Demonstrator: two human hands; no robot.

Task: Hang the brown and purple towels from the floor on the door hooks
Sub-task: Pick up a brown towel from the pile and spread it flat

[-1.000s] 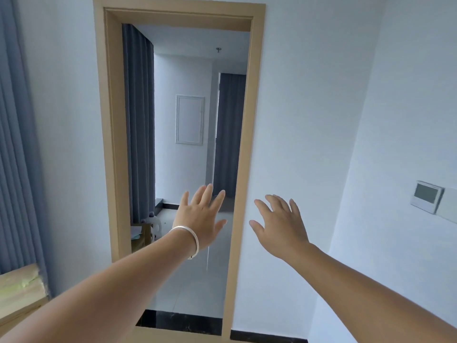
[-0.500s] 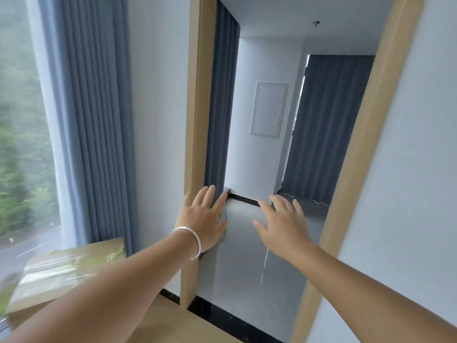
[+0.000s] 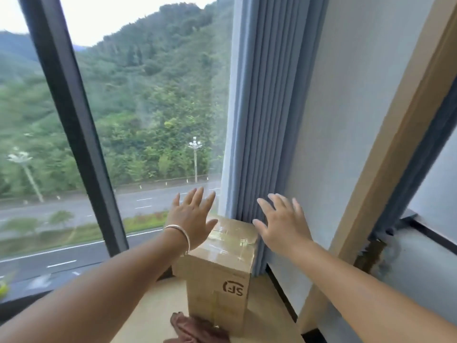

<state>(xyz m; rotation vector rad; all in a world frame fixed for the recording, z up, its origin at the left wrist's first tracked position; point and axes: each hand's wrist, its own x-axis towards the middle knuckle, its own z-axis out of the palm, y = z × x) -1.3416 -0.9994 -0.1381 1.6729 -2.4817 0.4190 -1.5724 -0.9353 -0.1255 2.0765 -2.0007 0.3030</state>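
A brownish towel point(image 3: 197, 329) lies crumpled on the floor at the bottom edge of the head view, in front of a cardboard box point(image 3: 218, 276). My left hand point(image 3: 191, 220), with a silver bracelet on the wrist, is stretched out in the air with straight spread fingers, empty. To its right my right hand point(image 3: 282, 225) is also held out flat and empty, in front of the blue-grey curtain point(image 3: 267, 115). Both hands hover well above the towel. No purple towel, door or hooks are in view.
A large window point(image 3: 138, 115) with a black frame bar point(image 3: 74, 125) fills the left side. The taped box stands in the corner by the curtain. A white wall point(image 3: 346, 120) and the wooden door frame point(image 3: 385, 157) run down the right side.
The view has swung left from the doorway to the window corner. The box and the towel on the floor have come into sight. Both hands stay outstretched and empty.
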